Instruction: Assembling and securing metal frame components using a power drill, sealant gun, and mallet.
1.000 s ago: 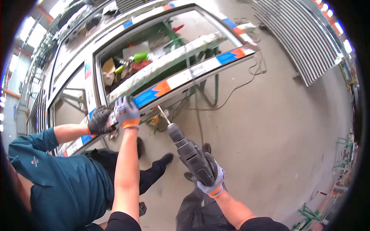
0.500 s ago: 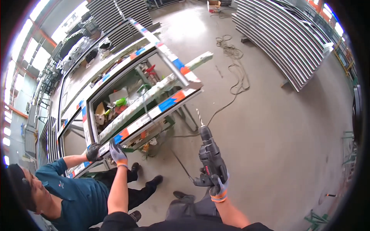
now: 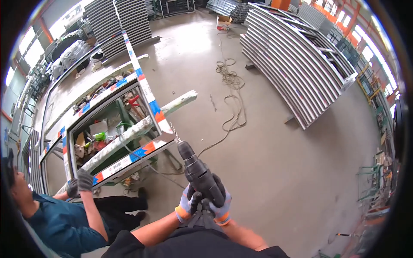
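Note:
My right hand, in a grey-and-black glove with an orange cuff, grips the rear of a black power drill. Against the drill's left rear side, my left hand closes its gloved fingers too; the handle is mostly hidden. A long twist bit points away from me, its tip beside the near right corner of a large window or door frame. Blue, orange and white tape covers the frame's bars. Whether the bit touches the corner I cannot tell.
At the left a co-worker in a teal shirt holds the frame's near edge with gloved hands. A wrapped support beam runs under the frame. A cable lies looped on the floor. Stacked metal frames stand back right.
My left hand has left the frame and come to the drill. The drill has moved left, its bit now near the frame's corner. The view has swung right, and the co-worker's hands have shifted.

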Tool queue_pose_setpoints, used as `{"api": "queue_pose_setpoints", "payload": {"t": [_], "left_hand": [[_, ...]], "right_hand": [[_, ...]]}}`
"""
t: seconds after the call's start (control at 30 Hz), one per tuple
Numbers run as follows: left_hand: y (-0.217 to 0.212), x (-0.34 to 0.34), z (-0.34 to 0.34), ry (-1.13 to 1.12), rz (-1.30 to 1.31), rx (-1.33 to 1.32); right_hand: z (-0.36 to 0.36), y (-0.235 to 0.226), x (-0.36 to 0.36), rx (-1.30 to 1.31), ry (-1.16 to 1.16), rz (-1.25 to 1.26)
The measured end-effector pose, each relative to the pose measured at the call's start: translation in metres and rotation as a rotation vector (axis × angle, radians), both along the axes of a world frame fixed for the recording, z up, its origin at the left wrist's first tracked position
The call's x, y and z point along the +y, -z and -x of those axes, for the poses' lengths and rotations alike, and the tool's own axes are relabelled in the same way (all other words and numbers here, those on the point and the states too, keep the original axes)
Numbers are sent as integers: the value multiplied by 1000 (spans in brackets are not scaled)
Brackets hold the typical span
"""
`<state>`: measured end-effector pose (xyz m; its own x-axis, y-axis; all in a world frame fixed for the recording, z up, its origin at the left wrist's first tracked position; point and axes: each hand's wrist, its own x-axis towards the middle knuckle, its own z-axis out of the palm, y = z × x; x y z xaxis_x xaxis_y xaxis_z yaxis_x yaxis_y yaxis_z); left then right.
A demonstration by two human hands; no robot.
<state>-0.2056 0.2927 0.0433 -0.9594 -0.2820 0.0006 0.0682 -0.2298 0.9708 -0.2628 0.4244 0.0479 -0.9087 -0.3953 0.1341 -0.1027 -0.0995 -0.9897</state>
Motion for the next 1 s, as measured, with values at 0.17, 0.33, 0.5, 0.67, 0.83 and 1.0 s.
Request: {"api": "queue_pose_setpoints", "payload": {"t": [0.17, 0.33, 0.5, 0.67, 0.83, 1.0], "left_hand": [[5, -17, 98, 144, -206, 9], [-21, -36, 221, 309, -452, 53], [-49, -67, 321, 328, -343, 31], [-39, -94, 400, 226, -306, -81], [7, -135, 464, 48, -141, -244], [-18, -165, 522, -270, -31, -253]], "right_hand": [[85, -1, -9, 208, 93, -206], [190, -9, -13, 457, 33, -414], [296, -42, -37, 641, 3, -535], [394, -28, -28, 639, -136, -456], [509, 34, 1, 170, -146, -450], [648, 51, 3, -52, -14, -275]]}}
